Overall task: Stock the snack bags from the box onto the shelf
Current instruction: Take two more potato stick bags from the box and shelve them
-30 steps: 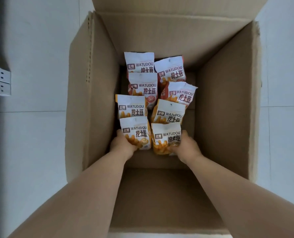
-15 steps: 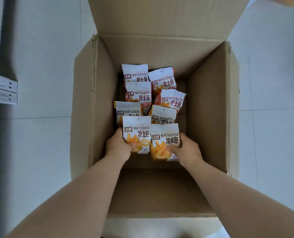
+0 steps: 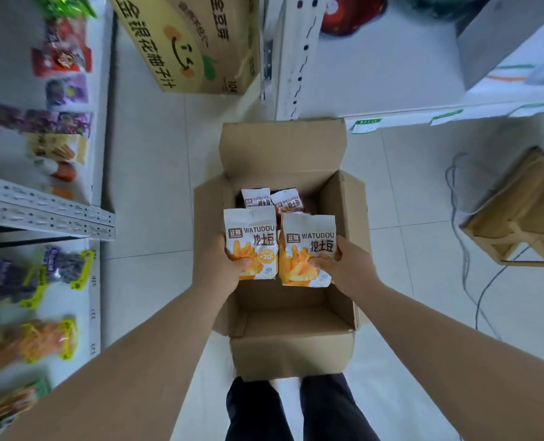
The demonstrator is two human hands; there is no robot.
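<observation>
An open cardboard box (image 3: 344, 218) stands on the floor in front of my feet. My left hand (image 3: 223, 268) grips a white and orange WATUDOU snack bag (image 3: 251, 230) by its lower left side. My right hand (image 3: 344, 268) grips a second, matching snack bag (image 3: 309, 237) by its lower right side. Both bags are held upright, side by side, above the box. More snack bags (image 3: 274, 198) lie deeper in the box, partly hidden behind the held ones. The white shelf (image 3: 95, 218) with packaged goods runs along the left.
A large printed carton (image 3: 184, 43) stands on the floor beyond the box. Another white shelf unit (image 3: 391, 90) is at the upper right. A wooden rack (image 3: 519, 211) and loose cables (image 3: 461, 224) lie on the right. My legs (image 3: 296, 409) are just behind the box.
Both hands have lifted their snack bags up out of the box. My head has risen and tilted back, so the shelves and floor around the box have come into view.
</observation>
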